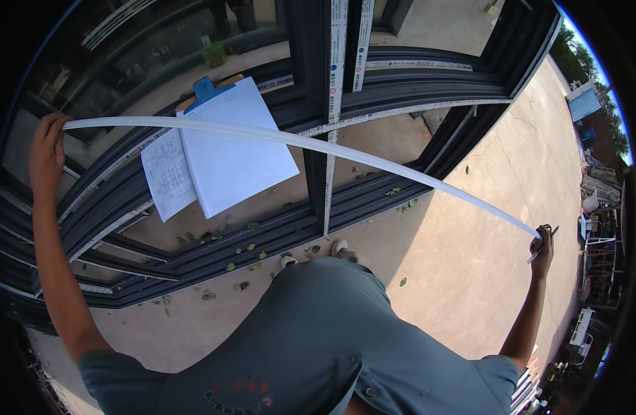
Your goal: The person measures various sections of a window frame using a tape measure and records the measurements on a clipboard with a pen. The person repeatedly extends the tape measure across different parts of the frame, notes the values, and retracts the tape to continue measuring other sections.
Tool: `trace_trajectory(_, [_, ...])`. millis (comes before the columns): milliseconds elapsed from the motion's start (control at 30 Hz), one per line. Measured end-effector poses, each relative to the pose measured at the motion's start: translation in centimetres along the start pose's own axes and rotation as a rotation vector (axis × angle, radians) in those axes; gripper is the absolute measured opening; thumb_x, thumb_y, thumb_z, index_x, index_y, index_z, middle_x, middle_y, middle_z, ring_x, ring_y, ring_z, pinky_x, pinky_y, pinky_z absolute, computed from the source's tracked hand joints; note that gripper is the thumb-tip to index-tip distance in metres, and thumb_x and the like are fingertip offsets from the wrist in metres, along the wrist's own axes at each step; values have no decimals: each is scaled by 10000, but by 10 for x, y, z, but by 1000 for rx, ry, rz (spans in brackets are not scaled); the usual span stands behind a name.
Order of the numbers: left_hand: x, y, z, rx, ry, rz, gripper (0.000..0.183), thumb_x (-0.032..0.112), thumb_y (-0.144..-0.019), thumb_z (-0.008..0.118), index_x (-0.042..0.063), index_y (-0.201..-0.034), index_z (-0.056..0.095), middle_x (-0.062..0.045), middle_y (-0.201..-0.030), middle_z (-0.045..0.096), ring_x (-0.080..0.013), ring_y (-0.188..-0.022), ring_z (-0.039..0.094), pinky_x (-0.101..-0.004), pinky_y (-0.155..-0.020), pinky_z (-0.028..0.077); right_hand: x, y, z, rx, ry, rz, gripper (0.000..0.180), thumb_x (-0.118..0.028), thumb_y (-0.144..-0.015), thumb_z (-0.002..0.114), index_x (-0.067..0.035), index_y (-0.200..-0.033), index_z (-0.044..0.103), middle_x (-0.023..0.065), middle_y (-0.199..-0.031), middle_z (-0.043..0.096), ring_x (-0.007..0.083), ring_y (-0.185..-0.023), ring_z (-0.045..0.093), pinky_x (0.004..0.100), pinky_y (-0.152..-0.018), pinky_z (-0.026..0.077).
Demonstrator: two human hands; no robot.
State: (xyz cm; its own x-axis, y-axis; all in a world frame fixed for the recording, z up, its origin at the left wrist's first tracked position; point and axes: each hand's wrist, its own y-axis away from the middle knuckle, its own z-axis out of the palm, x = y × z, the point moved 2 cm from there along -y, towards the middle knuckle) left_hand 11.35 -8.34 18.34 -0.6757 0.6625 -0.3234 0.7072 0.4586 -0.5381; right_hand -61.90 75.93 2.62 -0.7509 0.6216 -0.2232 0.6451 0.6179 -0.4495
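A long white strip, apparently a pulled-out tape measure blade (pixel 318 144), spans the view from left to right. Its left end is pinched in my left hand (pixel 50 150), out at the left edge. At the far right my right hand (pixel 542 249) is closed around the other end, where a small dark case and a thin pen-like tool partly show between the fingers. Beneath the strip lies a clipboard with white paper (pixel 240 155) and a blue clip (pixel 209 94). A smaller sheet with line drawings (pixel 170 174) sticks out at its left. Both rest on dark window frames.
Large dark metal window frames (pixel 375 207) with printed protective film stand or lie before me. Fallen leaves (pixel 241 286) are scattered on the frames and the concrete floor (pixel 468 270). Stacked racks and materials (pixel 600 192) line the far right. A bundle of profiles (pixel 528 384) lies at the lower right.
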Motion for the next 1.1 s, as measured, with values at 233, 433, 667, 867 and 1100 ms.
trace_trajectory(233, [175,-30,32,44,317,325,300,-27,-869,715,79,-1149,731,-62,-1045,675,-240,-906,658,-362,-747,559,-56,17,36,329,-876,711,482,-438,-1075,581,1,-1269,631,76,-915,674,138,-794,637,290,-673,547])
trace_trajectory(433, [360,-48,70,-27,800,163,177,206,-985,671,92,-1111,721,-60,-890,698,-262,-830,672,-400,-686,554,-267,-33,104,-134,-1068,529,392,-336,-1096,560,35,-1119,685,105,-808,703,149,-684,668,272,-630,546])
trace_trajectory(667, [468,-54,126,-187,906,-292,224,261,-1043,591,55,-958,609,-179,-768,682,-427,-701,663,-521,-598,526,-372,-99,132,-368,-1049,179,269,-212,-1067,620,36,-1042,721,93,-812,710,123,-709,631,261,-672,506])
trace_trajectory(867, [482,-36,145,-67,939,-443,237,250,-1054,585,50,-928,589,-176,-775,679,-419,-698,658,-494,-583,521,-376,-132,141,-340,-951,-61,148,-78,-1000,678,46,-921,669,154,-761,636,222,-647,569,307,-624,468])
trace_trajectory(1100, [487,-40,143,26,883,-543,256,192,-1005,649,43,-816,560,-151,-748,609,-371,-704,613,-495,-578,478,-386,-196,112,-262,-869,-217,213,-73,-973,691,7,-784,636,123,-561,518,245,-441,478,343,-467,373])
